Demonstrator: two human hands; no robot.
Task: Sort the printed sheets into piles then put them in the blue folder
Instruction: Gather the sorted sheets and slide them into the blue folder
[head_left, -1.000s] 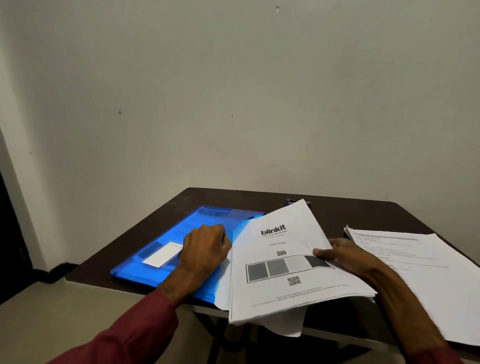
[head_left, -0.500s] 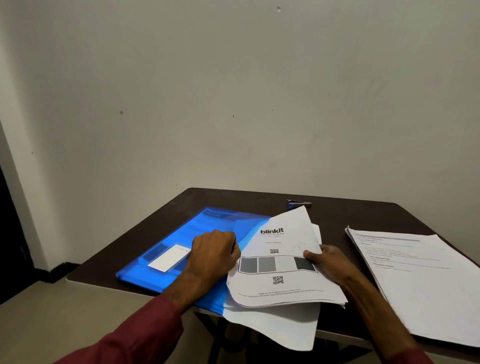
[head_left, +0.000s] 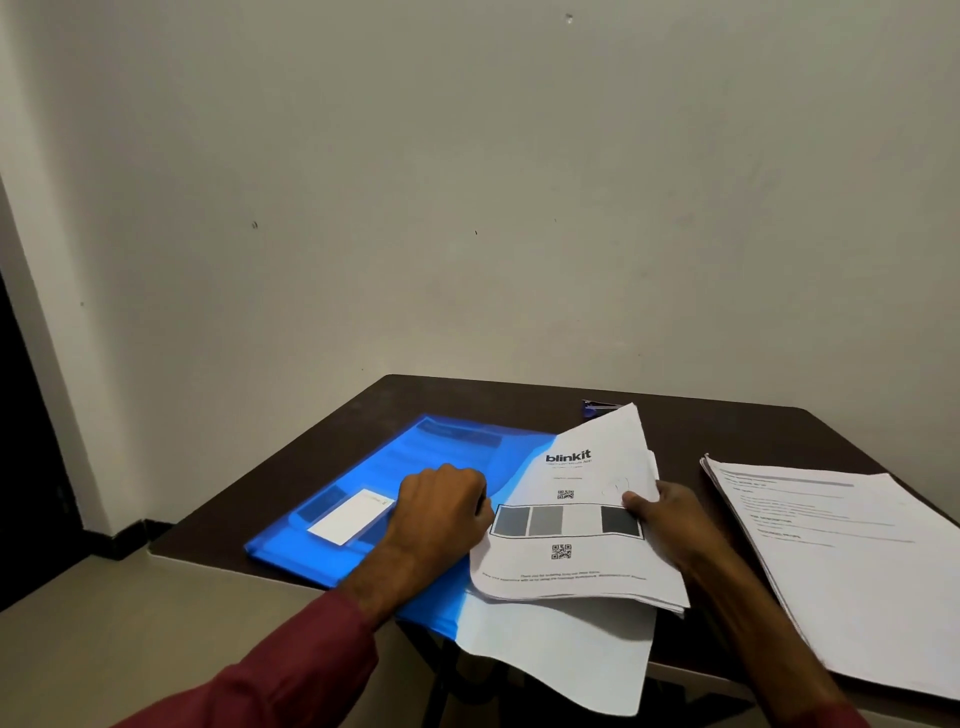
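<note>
A translucent blue folder (head_left: 431, 467) with a white label lies on the left half of the dark table (head_left: 519, 400). My left hand (head_left: 441, 512) sits on the folder at its open right edge, fingers curled over the flap. My right hand (head_left: 665, 525) grips a stack of printed sheets (head_left: 571, 566), thumb on the top page with the "blinkit" heading and grey boxes. The stack's left edge overlaps the folder's opening. One loose sheet (head_left: 571, 654) hangs beneath it over the table's front edge. A second pile of printed sheets (head_left: 841, 566) lies on the right.
A small blue stapler-like object (head_left: 597, 408) rests near the table's back edge, partly hidden by the held stack. A plain wall stands right behind the table. The floor and a dark doorway (head_left: 21, 441) lie to the left.
My right hand has slid the "blinkit" stack leftward and back toward the folder's opening. A loose sheet under it now hangs further over the front edge. My left hand stays on the folder's edge.
</note>
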